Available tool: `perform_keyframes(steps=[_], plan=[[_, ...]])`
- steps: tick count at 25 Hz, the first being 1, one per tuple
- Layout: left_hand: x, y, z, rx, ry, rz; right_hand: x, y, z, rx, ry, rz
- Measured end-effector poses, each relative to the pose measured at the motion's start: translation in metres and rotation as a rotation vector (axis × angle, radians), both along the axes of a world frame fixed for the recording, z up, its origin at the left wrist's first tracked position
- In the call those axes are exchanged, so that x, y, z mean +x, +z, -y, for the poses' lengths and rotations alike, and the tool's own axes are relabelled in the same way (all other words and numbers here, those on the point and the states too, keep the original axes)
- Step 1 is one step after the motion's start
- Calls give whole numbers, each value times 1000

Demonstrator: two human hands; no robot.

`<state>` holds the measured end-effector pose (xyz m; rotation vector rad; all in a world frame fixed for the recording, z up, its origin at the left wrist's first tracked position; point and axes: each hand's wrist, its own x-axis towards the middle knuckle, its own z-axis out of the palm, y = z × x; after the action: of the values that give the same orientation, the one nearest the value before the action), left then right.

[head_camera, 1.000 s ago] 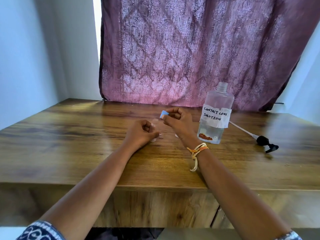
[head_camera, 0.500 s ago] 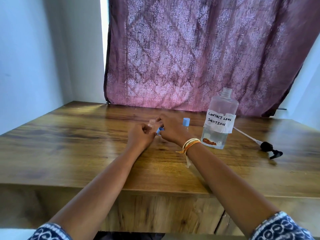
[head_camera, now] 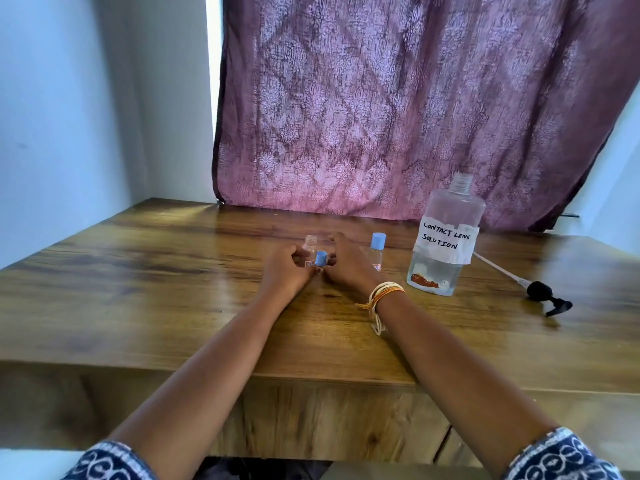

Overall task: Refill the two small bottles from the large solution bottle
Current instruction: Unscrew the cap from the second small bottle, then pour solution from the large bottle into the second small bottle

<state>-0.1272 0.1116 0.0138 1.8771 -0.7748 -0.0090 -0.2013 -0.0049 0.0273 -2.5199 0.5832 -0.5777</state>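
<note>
Large clear plastic solution bottle (head_camera: 446,237), uncapped, white handwritten label: upright on the brown wooden table (head_camera: 138,289), right of my hands. Small clear uncapped bottle (head_camera: 310,249): gripped in my curled left hand (head_camera: 285,271). Blue round cap (head_camera: 321,259): pinched by my right hand (head_camera: 348,263). Second small clear bottle (head_camera: 375,252), blue-capped: upright just right of that hand. Black pump head (head_camera: 543,294): lying far right.

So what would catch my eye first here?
Probably the large clear bottle on the right, uncapped, hand-labelled CONTACT LENS SOLUTION, with the purple curtain behind. Then both hands meeting mid-table around an open small bottle and a blue cap.
</note>
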Motion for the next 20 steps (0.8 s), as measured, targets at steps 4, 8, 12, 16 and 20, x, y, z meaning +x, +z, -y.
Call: perform_keyframes(steps=[4, 8, 12, 16, 20], plan=[[-7, 2, -7, 25, -12, 25, -27, -5, -7, -46, -3, -44], [-19, 6, -11, 53, -29, 40, -57, -6, -13, -121, 10, -15], [-31, 5, -8, 83, -55, 21, -94, -6, -11, -120, 34, 74], [-45, 6, -3, 99, -100, 12, -126, 0, 5, -102, -127, 357], [-57, 4, 10, 110, -189, 21, -145, 16, 24, -65, -176, 447]])
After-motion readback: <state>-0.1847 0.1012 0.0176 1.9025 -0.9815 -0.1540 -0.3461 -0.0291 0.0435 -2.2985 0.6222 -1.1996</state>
